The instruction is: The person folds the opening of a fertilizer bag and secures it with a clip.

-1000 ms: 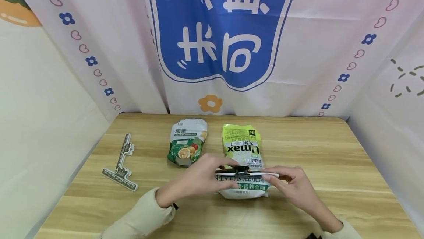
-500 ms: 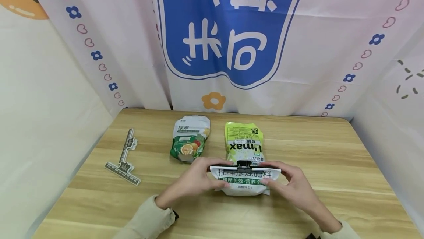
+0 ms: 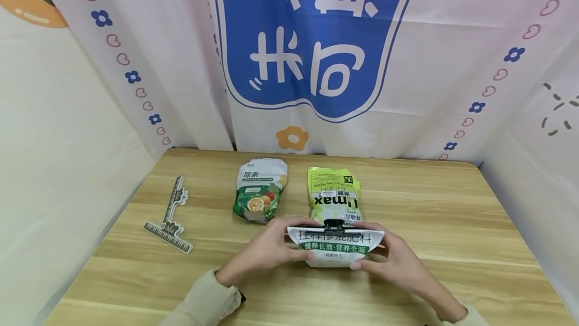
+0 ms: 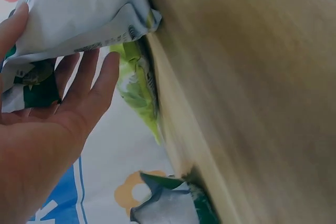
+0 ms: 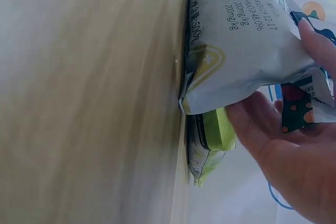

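Note:
A white fertilizer bag with a green band stands near the table's front middle, its top folded over. A black clip sits across the fold. My left hand holds the bag's left side, thumb on the front and fingers behind. On the right side my right hand grips it likewise, thumb low on the front. The left wrist view shows the bag's plain printed face above my left palm. In the right wrist view, the bag lies between both hands, its lower edge at the table.
Behind the held bag lies a lime-green bag, partly hidden. A white and green bag with fruit pictures lies to its left. Two piano-key patterned clips rest at the table's left. A printed curtain hangs behind the table.
The folded, clipped top has tilted back, so more of the bag's front shows. My right thumb has moved down the front, and the left hand has shifted slightly. The other bags stay put.

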{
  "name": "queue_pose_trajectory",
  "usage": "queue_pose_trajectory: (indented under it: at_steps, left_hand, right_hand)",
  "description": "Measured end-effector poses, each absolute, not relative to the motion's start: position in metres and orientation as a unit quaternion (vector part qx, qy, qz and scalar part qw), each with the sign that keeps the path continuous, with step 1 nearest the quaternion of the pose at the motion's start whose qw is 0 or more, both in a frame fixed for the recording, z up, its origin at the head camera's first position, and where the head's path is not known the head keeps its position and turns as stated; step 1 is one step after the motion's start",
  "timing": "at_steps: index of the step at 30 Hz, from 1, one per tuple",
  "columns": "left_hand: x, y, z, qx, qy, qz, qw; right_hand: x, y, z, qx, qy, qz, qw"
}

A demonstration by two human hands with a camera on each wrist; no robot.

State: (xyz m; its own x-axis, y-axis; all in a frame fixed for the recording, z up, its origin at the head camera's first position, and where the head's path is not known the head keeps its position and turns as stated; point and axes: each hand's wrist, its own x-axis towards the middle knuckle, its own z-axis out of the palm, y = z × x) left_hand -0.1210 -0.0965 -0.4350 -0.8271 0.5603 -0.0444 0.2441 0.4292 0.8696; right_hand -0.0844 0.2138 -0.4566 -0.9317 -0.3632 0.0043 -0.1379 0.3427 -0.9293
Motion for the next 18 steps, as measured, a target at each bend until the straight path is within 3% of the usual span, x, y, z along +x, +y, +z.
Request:
queue_pose_trajectory:
  at_steps: [10,18]
  left_hand:
    - [-0.120,-0.093,-0.447,0.225,0.776,0.551,0.210]
    - [-0.121,-0.094,-0.447,0.224,0.778,0.547,0.213]
  right_hand:
    - [-0.085,0.217,-0.459,-0.170,0.826,-0.527,0.109]
    - [-0.087,0.217,-0.458,-0.173,0.816,-0.536,0.130]
